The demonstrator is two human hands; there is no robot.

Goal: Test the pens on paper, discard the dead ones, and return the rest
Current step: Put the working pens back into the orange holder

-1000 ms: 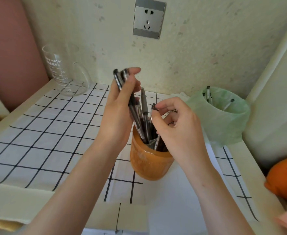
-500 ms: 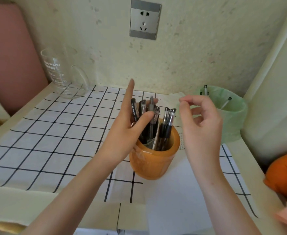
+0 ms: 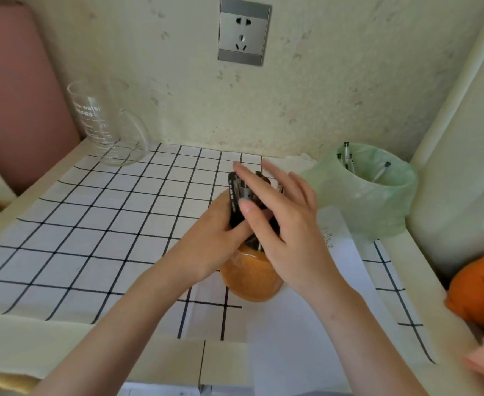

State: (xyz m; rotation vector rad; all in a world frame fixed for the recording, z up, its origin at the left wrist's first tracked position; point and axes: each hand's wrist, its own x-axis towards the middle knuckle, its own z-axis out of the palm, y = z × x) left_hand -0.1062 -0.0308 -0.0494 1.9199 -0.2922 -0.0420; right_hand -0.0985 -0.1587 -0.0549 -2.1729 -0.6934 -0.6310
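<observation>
Pens (image 3: pixel 233 201): dark bundle standing upright in the orange cup (image 3: pixel 250 277), tops sticking out above the rim. Cup sits near the middle of the worktop, toward the right side, on the left edge of a white paper sheet (image 3: pixel 300 324) that overlaps the checked cloth (image 3: pixel 92 224). Left hand (image 3: pixel 209 241) wraps the bundle from the left and grasps it just above the cup; its far fingers are hidden behind the pens. Right hand (image 3: pixel 289 224) is released: fingers straight, laid flat against the front and right of the bundle, tips pointing to the back edge. 1 thumb lies across the front of the pens, can't tell which hand it belongs to. Back right corner: green bag-lined bin (image 3: pixel 377 207) with at least 2 pale pens (image 3: pixel 348 157) poking up inside, well apart from the cup. Back left corner: clear glass measuring jug (image 3: pixel 103 124) on the cloth. Faint scribbles (image 3: pixel 327 237) on the paper, right of the cup.
</observation>
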